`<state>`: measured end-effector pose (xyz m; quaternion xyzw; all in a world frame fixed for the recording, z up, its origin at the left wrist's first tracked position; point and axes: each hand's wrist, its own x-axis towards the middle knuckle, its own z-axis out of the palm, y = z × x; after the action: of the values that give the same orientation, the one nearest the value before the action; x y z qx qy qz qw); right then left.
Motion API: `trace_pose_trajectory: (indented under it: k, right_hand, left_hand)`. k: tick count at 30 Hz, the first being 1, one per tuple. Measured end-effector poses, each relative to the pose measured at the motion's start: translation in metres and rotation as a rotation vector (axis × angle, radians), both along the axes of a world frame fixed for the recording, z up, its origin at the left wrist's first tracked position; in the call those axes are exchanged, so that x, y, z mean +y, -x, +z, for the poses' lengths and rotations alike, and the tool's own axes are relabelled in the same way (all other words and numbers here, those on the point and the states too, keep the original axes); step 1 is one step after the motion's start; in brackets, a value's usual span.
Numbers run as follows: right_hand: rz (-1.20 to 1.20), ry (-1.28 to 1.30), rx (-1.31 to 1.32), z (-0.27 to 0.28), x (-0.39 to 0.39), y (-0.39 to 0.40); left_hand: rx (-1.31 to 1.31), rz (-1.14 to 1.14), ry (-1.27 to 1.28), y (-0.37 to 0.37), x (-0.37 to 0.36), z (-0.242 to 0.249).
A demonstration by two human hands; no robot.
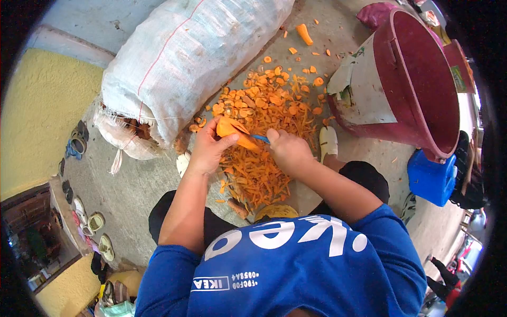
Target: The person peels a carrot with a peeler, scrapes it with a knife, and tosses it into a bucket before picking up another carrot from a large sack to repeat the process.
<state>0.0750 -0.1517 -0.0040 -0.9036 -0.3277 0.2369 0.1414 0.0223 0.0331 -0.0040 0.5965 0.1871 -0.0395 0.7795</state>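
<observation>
My left hand (209, 147) grips a peeled orange carrot (240, 138), fingers wrapped round its thick end. The carrot's narrower end points down to the right. My right hand (289, 150) is closed on the blue handle of a peeler (259, 138), whose head lies against the carrot. Below both hands, a wide heap of orange peelings (257, 178) covers the floor. Round cut carrot slices (257, 96) lie at the heap's far side. An unpeeled brown carrot (238, 208) rests near the heap's close edge.
A large white woven sack (174, 58) lies at the upper left, its torn end open. A tall maroon bin (388, 84) stands at the right, beside a blue jug (432, 177). One loose carrot piece (304, 34) lies farther off. Shoes (96, 222) line the left wall.
</observation>
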Motion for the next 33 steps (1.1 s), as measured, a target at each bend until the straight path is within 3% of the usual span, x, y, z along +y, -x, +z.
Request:
trace_pose_trajectory:
  k: [8,16,22,25,33]
  right_hand:
    - [-0.115,-0.168,0.244,0.013,-0.01,-0.01]
    - [-0.084,-0.144,0.12,0.014,-0.012,-0.006]
    - [-0.088,-0.117,0.146,0.014,-0.01,-0.001]
    - [-0.114,-0.069,0.093,0.011,-0.008,0.002]
    - [-0.123,0.03,0.015,-0.014,-0.005,0.007]
  left_hand:
    - [0.029,0.042,0.264,-0.003,0.01,0.006]
    - [0.007,0.057,0.318,-0.003,0.011,0.007]
    - [-0.047,0.094,0.195,-0.004,0.008,0.008]
    - [-0.11,0.098,-0.012,-0.005,0.005,0.003]
    - [-0.011,0.19,-0.055,-0.003,-0.012,-0.001]
